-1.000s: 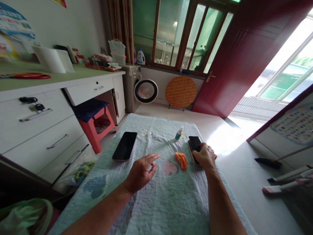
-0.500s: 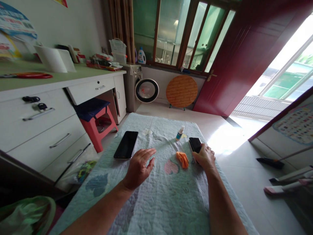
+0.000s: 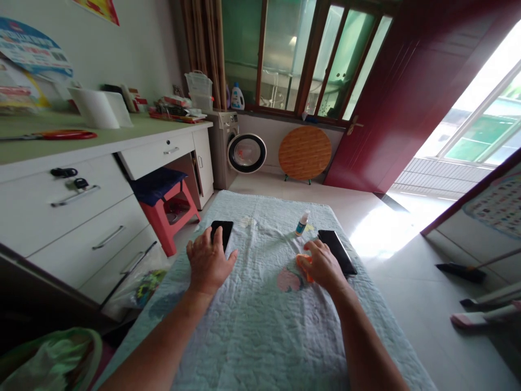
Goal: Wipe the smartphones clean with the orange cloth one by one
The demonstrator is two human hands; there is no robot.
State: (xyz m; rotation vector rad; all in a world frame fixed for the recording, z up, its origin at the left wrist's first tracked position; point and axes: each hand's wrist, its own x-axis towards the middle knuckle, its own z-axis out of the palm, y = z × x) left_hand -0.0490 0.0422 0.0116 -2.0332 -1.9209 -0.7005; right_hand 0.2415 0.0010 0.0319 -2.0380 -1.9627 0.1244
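My left hand (image 3: 208, 263) is spread over a black phone (image 3: 227, 231) on the left of the quilted cover (image 3: 260, 331). Its fingers hide much of the screen. On the right, my right hand (image 3: 323, 265) is curled over a crumpled orange cloth (image 3: 305, 262), thumb and fingertips on either side of it. The hand covers part of the cloth. A second dark phone (image 3: 338, 252) lies flat just right of that hand, untouched. A small spray bottle (image 3: 302, 223) with a white top stands upright beyond the orange cloth.
Left of the covered surface are a pink stool (image 3: 173, 217) and a white drawer desk (image 3: 81, 217) with paper rolls (image 3: 97, 108) on top. A washing machine (image 3: 222, 146) with its door open, a round wooden tabletop (image 3: 305, 153) and a red door (image 3: 382, 108) stand behind.
My right hand has let go of the right phone and moved left onto the orange cloth. My left hand has moved left over the left phone. The view has shifted slightly.
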